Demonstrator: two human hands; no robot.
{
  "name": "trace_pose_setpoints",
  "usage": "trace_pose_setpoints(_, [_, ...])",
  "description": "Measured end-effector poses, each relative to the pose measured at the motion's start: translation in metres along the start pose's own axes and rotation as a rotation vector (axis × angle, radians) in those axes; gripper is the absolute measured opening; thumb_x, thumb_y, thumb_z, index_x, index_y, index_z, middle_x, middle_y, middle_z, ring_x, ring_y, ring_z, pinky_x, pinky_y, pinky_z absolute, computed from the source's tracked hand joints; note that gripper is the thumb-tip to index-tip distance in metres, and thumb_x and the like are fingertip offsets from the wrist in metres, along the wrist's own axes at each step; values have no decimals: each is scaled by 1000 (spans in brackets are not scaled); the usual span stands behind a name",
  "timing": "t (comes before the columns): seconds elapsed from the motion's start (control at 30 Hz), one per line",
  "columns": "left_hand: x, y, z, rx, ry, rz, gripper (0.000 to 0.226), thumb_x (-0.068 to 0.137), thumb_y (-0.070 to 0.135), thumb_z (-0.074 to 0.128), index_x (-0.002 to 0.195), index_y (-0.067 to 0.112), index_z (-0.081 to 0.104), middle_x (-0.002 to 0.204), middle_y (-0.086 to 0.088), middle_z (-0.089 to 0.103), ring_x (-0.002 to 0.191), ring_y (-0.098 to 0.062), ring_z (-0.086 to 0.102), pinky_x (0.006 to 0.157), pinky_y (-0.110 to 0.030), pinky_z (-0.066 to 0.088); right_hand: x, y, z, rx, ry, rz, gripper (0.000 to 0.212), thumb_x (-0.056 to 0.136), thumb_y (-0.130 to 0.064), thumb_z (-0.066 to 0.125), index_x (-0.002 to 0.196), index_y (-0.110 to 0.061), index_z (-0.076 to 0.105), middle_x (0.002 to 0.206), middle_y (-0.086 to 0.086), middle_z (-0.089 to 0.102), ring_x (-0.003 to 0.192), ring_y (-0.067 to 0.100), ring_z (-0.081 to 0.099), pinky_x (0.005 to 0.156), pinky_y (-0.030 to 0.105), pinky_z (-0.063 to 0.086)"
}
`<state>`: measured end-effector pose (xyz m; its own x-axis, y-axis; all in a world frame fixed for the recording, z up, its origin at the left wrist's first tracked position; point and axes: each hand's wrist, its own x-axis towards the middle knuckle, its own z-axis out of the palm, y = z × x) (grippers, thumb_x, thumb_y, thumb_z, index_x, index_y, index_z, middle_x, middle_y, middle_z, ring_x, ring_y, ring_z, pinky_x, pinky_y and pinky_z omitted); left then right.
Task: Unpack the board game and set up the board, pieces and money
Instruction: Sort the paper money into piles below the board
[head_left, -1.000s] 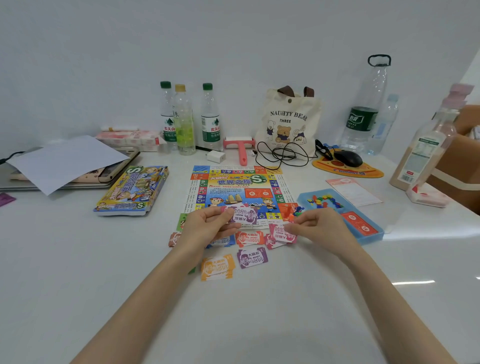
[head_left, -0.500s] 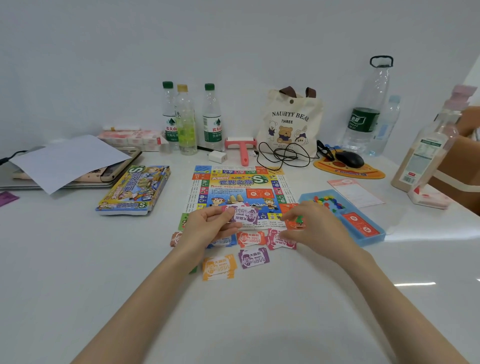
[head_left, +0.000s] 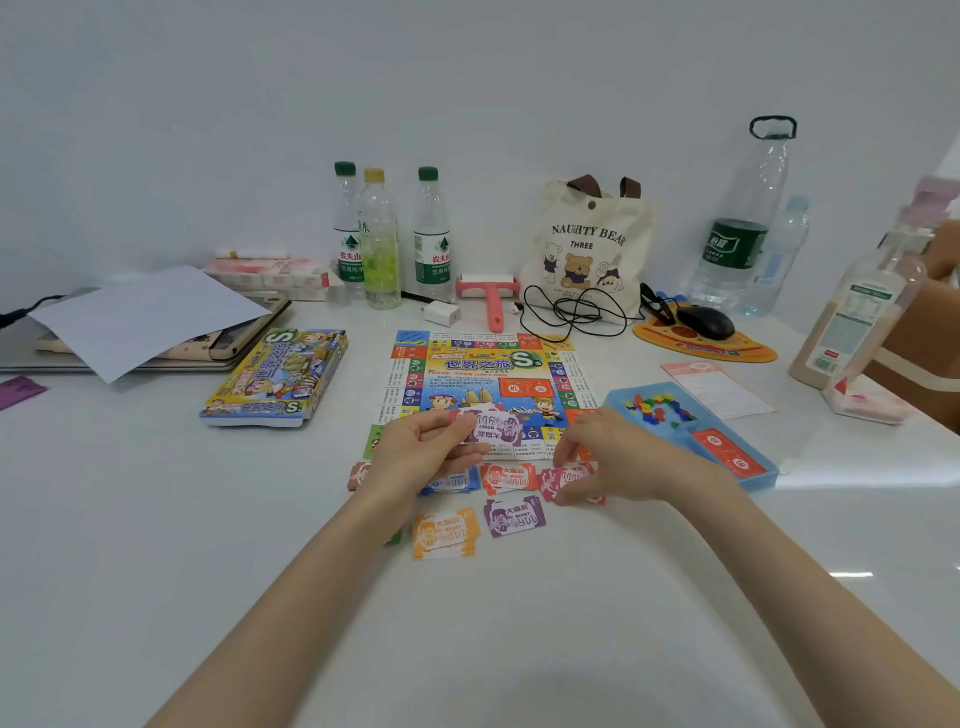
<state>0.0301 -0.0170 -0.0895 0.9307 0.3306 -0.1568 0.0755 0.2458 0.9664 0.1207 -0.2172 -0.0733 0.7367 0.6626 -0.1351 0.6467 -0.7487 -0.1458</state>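
The colourful game board (head_left: 483, 374) lies unfolded on the white table. My left hand (head_left: 421, 452) grips a small stack of paper money (head_left: 496, 428) with a purple note on top, held over the board's near edge. My right hand (head_left: 613, 457) pinches a pink note (head_left: 571, 478) lying in a row of sorted money below the board, beside an orange-red pile (head_left: 509, 478) and a blue pile (head_left: 454, 480). An orange pile (head_left: 447, 530) and a purple note (head_left: 514, 517) lie nearer me. The blue tray (head_left: 753, 480) on the right holds coloured pieces (head_left: 657, 408) and red cards (head_left: 730, 452).
The game box (head_left: 275, 379) sits left of the board. Along the back stand several bottles (head_left: 379, 244), a bear tote bag (head_left: 587, 249), a pink roller (head_left: 488, 301), a black cable (head_left: 571, 312) and a mouse (head_left: 706, 322). A paper-covered laptop (head_left: 140, 317) is at far left.
My right hand went from the pink note up to the board's near right corner, then came back down onto the pink note. My left hand stayed put with its stack.
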Motion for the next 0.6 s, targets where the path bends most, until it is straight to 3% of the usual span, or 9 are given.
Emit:
trace_pose_setpoints(0.23, [-1, 2, 0, 17, 7, -11, 20, 87, 14, 66, 106, 6, 66, 85, -8, 75, 73, -16, 73, 59, -19, 58, -2, 1, 0, 33, -11, 14, 30, 83, -46, 69, 107, -30, 60, 103, -11, 56, 100, 8, 47, 85, 27, 46])
trace_pose_setpoints(0.4, [-1, 2, 1, 24, 12, -17, 19, 87, 14, 67, 104, 8, 67, 84, -6, 75, 73, -16, 73, 58, -18, 57, -8, 2, -1, 57, 51, 31, 39, 82, -45, 71, 117, -35, 57, 107, -13, 56, 96, 8, 54, 75, 23, 47])
trace_pose_setpoints(0.6, [-1, 2, 1, 22, 7, -15, 22, 87, 14, 67, 107, 6, 67, 82, -6, 75, 73, -16, 73, 58, -18, 57, -11, 2, 3, 83, 32, -17, 43, 81, -43, 73, 119, -39, 54, 113, -14, 57, 102, 6, 50, 84, 24, 45])
